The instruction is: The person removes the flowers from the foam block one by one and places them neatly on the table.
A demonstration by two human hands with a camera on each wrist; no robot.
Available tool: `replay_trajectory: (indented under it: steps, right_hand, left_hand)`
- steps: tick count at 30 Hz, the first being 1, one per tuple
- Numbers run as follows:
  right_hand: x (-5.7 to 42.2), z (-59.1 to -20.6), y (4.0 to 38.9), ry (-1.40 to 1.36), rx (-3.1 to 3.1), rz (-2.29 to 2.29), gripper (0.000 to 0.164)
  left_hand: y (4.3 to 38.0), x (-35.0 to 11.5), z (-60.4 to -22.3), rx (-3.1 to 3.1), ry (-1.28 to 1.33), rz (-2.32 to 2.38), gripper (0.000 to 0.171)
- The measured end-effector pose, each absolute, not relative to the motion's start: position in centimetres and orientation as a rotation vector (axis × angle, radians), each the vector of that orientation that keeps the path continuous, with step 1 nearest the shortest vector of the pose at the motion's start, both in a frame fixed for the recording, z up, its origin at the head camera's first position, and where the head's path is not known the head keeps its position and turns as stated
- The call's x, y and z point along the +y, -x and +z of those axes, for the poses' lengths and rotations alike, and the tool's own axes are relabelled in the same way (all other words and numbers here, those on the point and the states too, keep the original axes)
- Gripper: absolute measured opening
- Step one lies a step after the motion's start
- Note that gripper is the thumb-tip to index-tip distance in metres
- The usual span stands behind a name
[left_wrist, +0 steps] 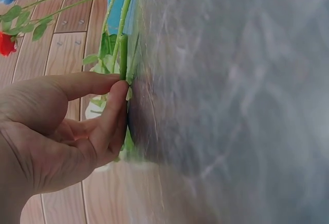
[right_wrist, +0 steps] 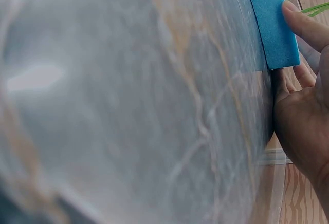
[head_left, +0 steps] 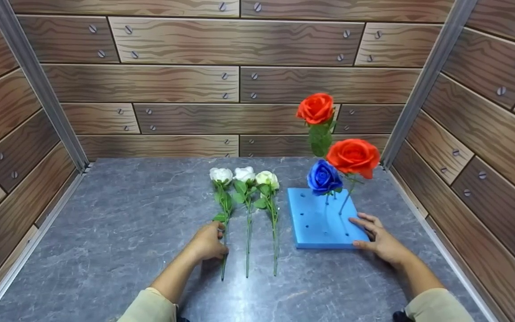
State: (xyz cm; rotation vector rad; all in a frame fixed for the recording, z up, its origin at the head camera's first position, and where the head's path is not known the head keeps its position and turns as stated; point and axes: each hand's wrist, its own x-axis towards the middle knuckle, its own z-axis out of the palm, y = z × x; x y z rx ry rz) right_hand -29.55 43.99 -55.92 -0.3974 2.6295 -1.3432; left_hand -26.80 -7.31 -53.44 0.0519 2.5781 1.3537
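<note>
Three pale artificial roses lie in a row on the grey tabletop, blossoms away from me. My left hand (head_left: 208, 241) pinches the stem of the leftmost white rose (head_left: 221, 175) between thumb and fingers; the left wrist view shows its green stem (left_wrist: 123, 54) at the fingertips. To its right lie a second white rose (head_left: 244, 174) and a cream rose (head_left: 267, 179). With fingers fairly straight, my right hand (head_left: 385, 243) rests against the right edge of a blue block with holes (head_left: 315, 235). Standing in that block are a blue rose (head_left: 324, 177) and two red roses, one taller (head_left: 315, 108), one nearer (head_left: 354, 156).
Wood-patterned panels (head_left: 239, 85) enclose the tabletop (head_left: 128, 223) at the back and both sides. Grey metal posts (head_left: 423, 76) stand in the rear corners. The upright roses rise well above the block.
</note>
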Motion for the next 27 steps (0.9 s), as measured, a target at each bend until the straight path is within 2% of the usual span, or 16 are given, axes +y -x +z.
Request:
replay_trajectory:
  steps: [6, 10, 14, 21, 27]
  right_hand:
    - [44.2, -56.1, 29.6, 0.371, 2.656, -1.301, 0.072]
    - [44.1, -55.9, 29.5, 0.375, 2.632, -1.318, 0.073]
    - [44.1, -55.8, 29.5, 0.369, 2.598, -1.337, 0.073]
    - [44.2, -55.9, 29.5, 0.366, 2.578, -1.362, 0.073]
    - [44.2, -55.9, 29.5, 0.343, 2.605, -1.343, 0.073]
  left_hand:
    - [26.8, -7.3, -53.4, 2.725, -0.122, 1.184, 0.059]
    - [26.8, -7.2, -53.2, 2.811, -0.123, 1.117, 0.065]
    - [26.9, -6.9, -53.0, 2.795, -0.078, 1.194, 0.072]
    - [27.3, -5.7, -52.7, 2.796, -0.175, 1.337, 0.063]
    - [27.8, -4.6, -52.3, 2.775, -0.286, 1.453, 0.064]
